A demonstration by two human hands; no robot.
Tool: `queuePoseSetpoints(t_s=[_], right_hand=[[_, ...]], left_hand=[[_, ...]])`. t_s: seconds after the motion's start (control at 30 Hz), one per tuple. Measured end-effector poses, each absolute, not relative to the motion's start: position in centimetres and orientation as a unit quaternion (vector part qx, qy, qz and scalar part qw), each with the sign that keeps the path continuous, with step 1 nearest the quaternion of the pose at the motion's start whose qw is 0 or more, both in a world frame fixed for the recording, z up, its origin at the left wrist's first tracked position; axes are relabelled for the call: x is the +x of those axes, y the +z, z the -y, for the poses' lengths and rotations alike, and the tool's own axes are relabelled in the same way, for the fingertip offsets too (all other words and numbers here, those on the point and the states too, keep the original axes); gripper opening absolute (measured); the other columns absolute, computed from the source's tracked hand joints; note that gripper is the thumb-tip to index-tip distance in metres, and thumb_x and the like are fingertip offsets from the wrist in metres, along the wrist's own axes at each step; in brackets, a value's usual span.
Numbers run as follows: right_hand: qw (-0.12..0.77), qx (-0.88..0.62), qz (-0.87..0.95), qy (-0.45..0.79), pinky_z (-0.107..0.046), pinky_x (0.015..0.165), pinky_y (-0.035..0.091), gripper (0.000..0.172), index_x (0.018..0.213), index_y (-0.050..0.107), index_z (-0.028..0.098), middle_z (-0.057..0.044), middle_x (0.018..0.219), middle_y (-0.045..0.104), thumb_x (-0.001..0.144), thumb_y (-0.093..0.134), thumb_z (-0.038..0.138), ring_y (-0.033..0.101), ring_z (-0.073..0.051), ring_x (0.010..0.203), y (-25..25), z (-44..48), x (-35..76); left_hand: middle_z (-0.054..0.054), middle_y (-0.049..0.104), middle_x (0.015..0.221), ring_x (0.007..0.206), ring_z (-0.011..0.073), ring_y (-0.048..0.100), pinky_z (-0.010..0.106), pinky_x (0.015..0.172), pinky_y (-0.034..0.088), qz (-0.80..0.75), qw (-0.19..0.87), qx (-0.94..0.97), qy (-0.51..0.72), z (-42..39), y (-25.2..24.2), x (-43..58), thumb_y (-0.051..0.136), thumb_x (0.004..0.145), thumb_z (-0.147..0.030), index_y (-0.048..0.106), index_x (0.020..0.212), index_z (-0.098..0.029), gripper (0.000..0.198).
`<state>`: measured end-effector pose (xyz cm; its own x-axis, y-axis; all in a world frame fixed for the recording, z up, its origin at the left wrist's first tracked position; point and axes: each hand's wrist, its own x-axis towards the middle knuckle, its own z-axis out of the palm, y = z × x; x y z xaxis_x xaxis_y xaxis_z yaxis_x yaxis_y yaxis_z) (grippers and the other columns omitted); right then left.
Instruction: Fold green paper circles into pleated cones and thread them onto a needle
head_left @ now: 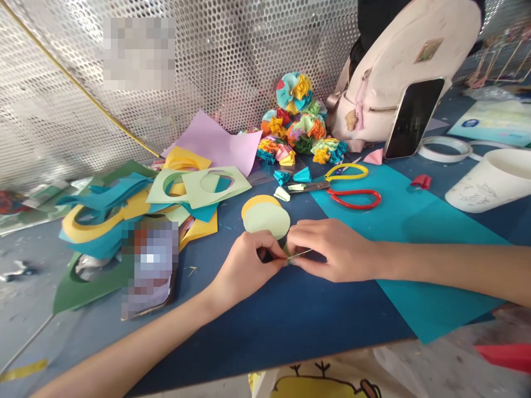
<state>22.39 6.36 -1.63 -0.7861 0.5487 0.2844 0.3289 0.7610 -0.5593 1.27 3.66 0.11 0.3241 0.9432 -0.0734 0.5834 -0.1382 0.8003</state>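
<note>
My left hand (244,271) and my right hand (332,249) meet over the dark blue table top (265,337), their fingertips pinching together. Between them stands a pale green paper circle (266,221), with a yellow paper circle (255,203) partly behind it. A thin metal wire (300,254) pokes out from between the fingers, held by my right hand. My left fingers grip the lower edge of the circles. Whatever lies between the fingertips is mostly hidden, though something dark shows there.
Yellow-and-red-handled scissors (344,185) lie on a teal paper sheet (415,237). Left stands a pile of cut coloured paper (166,204) beside a blurred phone (151,271). Paper flowers (294,121), a backpack (398,72), a white cup (492,179) and perforated metal sheeting (232,55) stand behind.
</note>
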Motion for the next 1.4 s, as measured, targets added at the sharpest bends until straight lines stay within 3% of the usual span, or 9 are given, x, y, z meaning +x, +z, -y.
queuePoseSetpoints(t_s=[0.37, 0.47, 0.63, 0.83, 0.97, 1.17, 1.4], right_hand=[[0.252, -0.273, 0.898, 0.237, -0.024, 0.06, 0.032, 0.015, 0.08, 0.046, 0.019, 0.002, 0.078, 0.053, 0.085, 0.058, 0.011, 0.046, -0.011, 0.07, -2.1, -5.8, 22.1], [0.268, -0.265, 0.893, 0.246, -0.024, 0.061, 0.033, 0.015, 0.08, 0.047, 0.019, 0.002, 0.077, 0.053, 0.085, 0.058, 0.01, 0.047, -0.011, 0.071, -2.1, -6.0, 22.2], [0.274, -0.244, 0.895, 0.253, -0.023, 0.062, 0.034, 0.015, 0.08, 0.048, 0.019, 0.002, 0.077, 0.055, 0.086, 0.057, 0.009, 0.049, -0.011, 0.072, -1.9, -6.2, 22.4], [0.262, -0.229, 0.903, 0.252, -0.024, 0.067, 0.038, 0.007, 0.092, 0.06, 0.02, 0.001, 0.086, 0.064, 0.094, 0.056, 0.015, 0.057, -0.012, 0.078, -1.6, -6.9, 22.9], [0.274, -0.245, 0.893, 0.259, -0.023, 0.066, 0.04, 0.015, 0.102, 0.064, 0.021, 0.001, 0.083, 0.067, 0.095, 0.053, 0.013, 0.059, -0.011, 0.072, -0.8, -8.3, 23.9], [0.371, -0.258, 0.846, 0.284, -0.021, 0.059, 0.041, 0.014, 0.106, 0.058, 0.018, 0.003, 0.071, 0.058, 0.097, 0.049, 0.016, 0.054, -0.01, 0.062, 0.1, -9.1, 24.7], [0.314, -0.211, 0.906, 0.189, -0.022, 0.062, 0.039, 0.012, 0.108, 0.055, 0.02, 0.001, 0.078, 0.064, 0.097, 0.051, 0.016, 0.057, -0.011, 0.068, -1.1, -8.3, 23.4]], left_hand=[[-0.004, 0.064, 0.07, 0.062, 0.0097, 0.051, 0.023, 0.06, 0.04, -0.512, 0.383, 0.735, 0.224, -3.9, 0.2, 1.1, 0.074, 0.073, -0.01, 0.069, 0.069, -0.019, 0.01], [-0.003, 0.066, 0.079, 0.067, 0.0106, 0.052, 0.023, 0.064, 0.042, -0.497, 0.367, 0.748, 0.242, -3.9, 0.4, 0.7, 0.071, 0.079, -0.016, 0.07, 0.079, -0.02, 0.005], [-0.004, 0.066, 0.083, 0.068, 0.0109, 0.053, 0.023, 0.065, 0.042, -0.517, 0.356, 0.732, 0.264, -3.8, 0.2, 0.4, 0.067, 0.08, -0.011, 0.066, 0.102, -0.023, 0.025], [-0.004, 0.063, 0.072, 0.065, 0.0108, 0.053, 0.023, 0.062, 0.041, -0.519, 0.36, 0.719, 0.291, -3.9, -0.1, 0.5, 0.069, 0.079, -0.013, 0.068, 0.094, -0.021, 0.017], [-0.002, 0.065, 0.075, 0.066, 0.0109, 0.053, 0.023, 0.062, 0.041, -0.528, 0.338, 0.721, 0.295, -4.1, -0.1, 0.1, 0.067, 0.081, -0.015, 0.069, 0.08, -0.018, 0.004], [0.001, 0.068, 0.08, 0.065, 0.0114, 0.053, 0.024, 0.062, 0.042, -0.513, 0.332, 0.733, 0.298, -4.2, 0.0, 0.1, 0.064, 0.083, -0.015, 0.073, 0.08, -0.018, 0.009], [0.001, 0.073, 0.079, 0.073, 0.0162, 0.061, 0.027, 0.069, 0.047, -0.51, 0.383, 0.718, 0.277, -4.0, 0.2, 0.3, 0.06, 0.089, -0.024, 0.075, 0.087, -0.019, 0.016]])
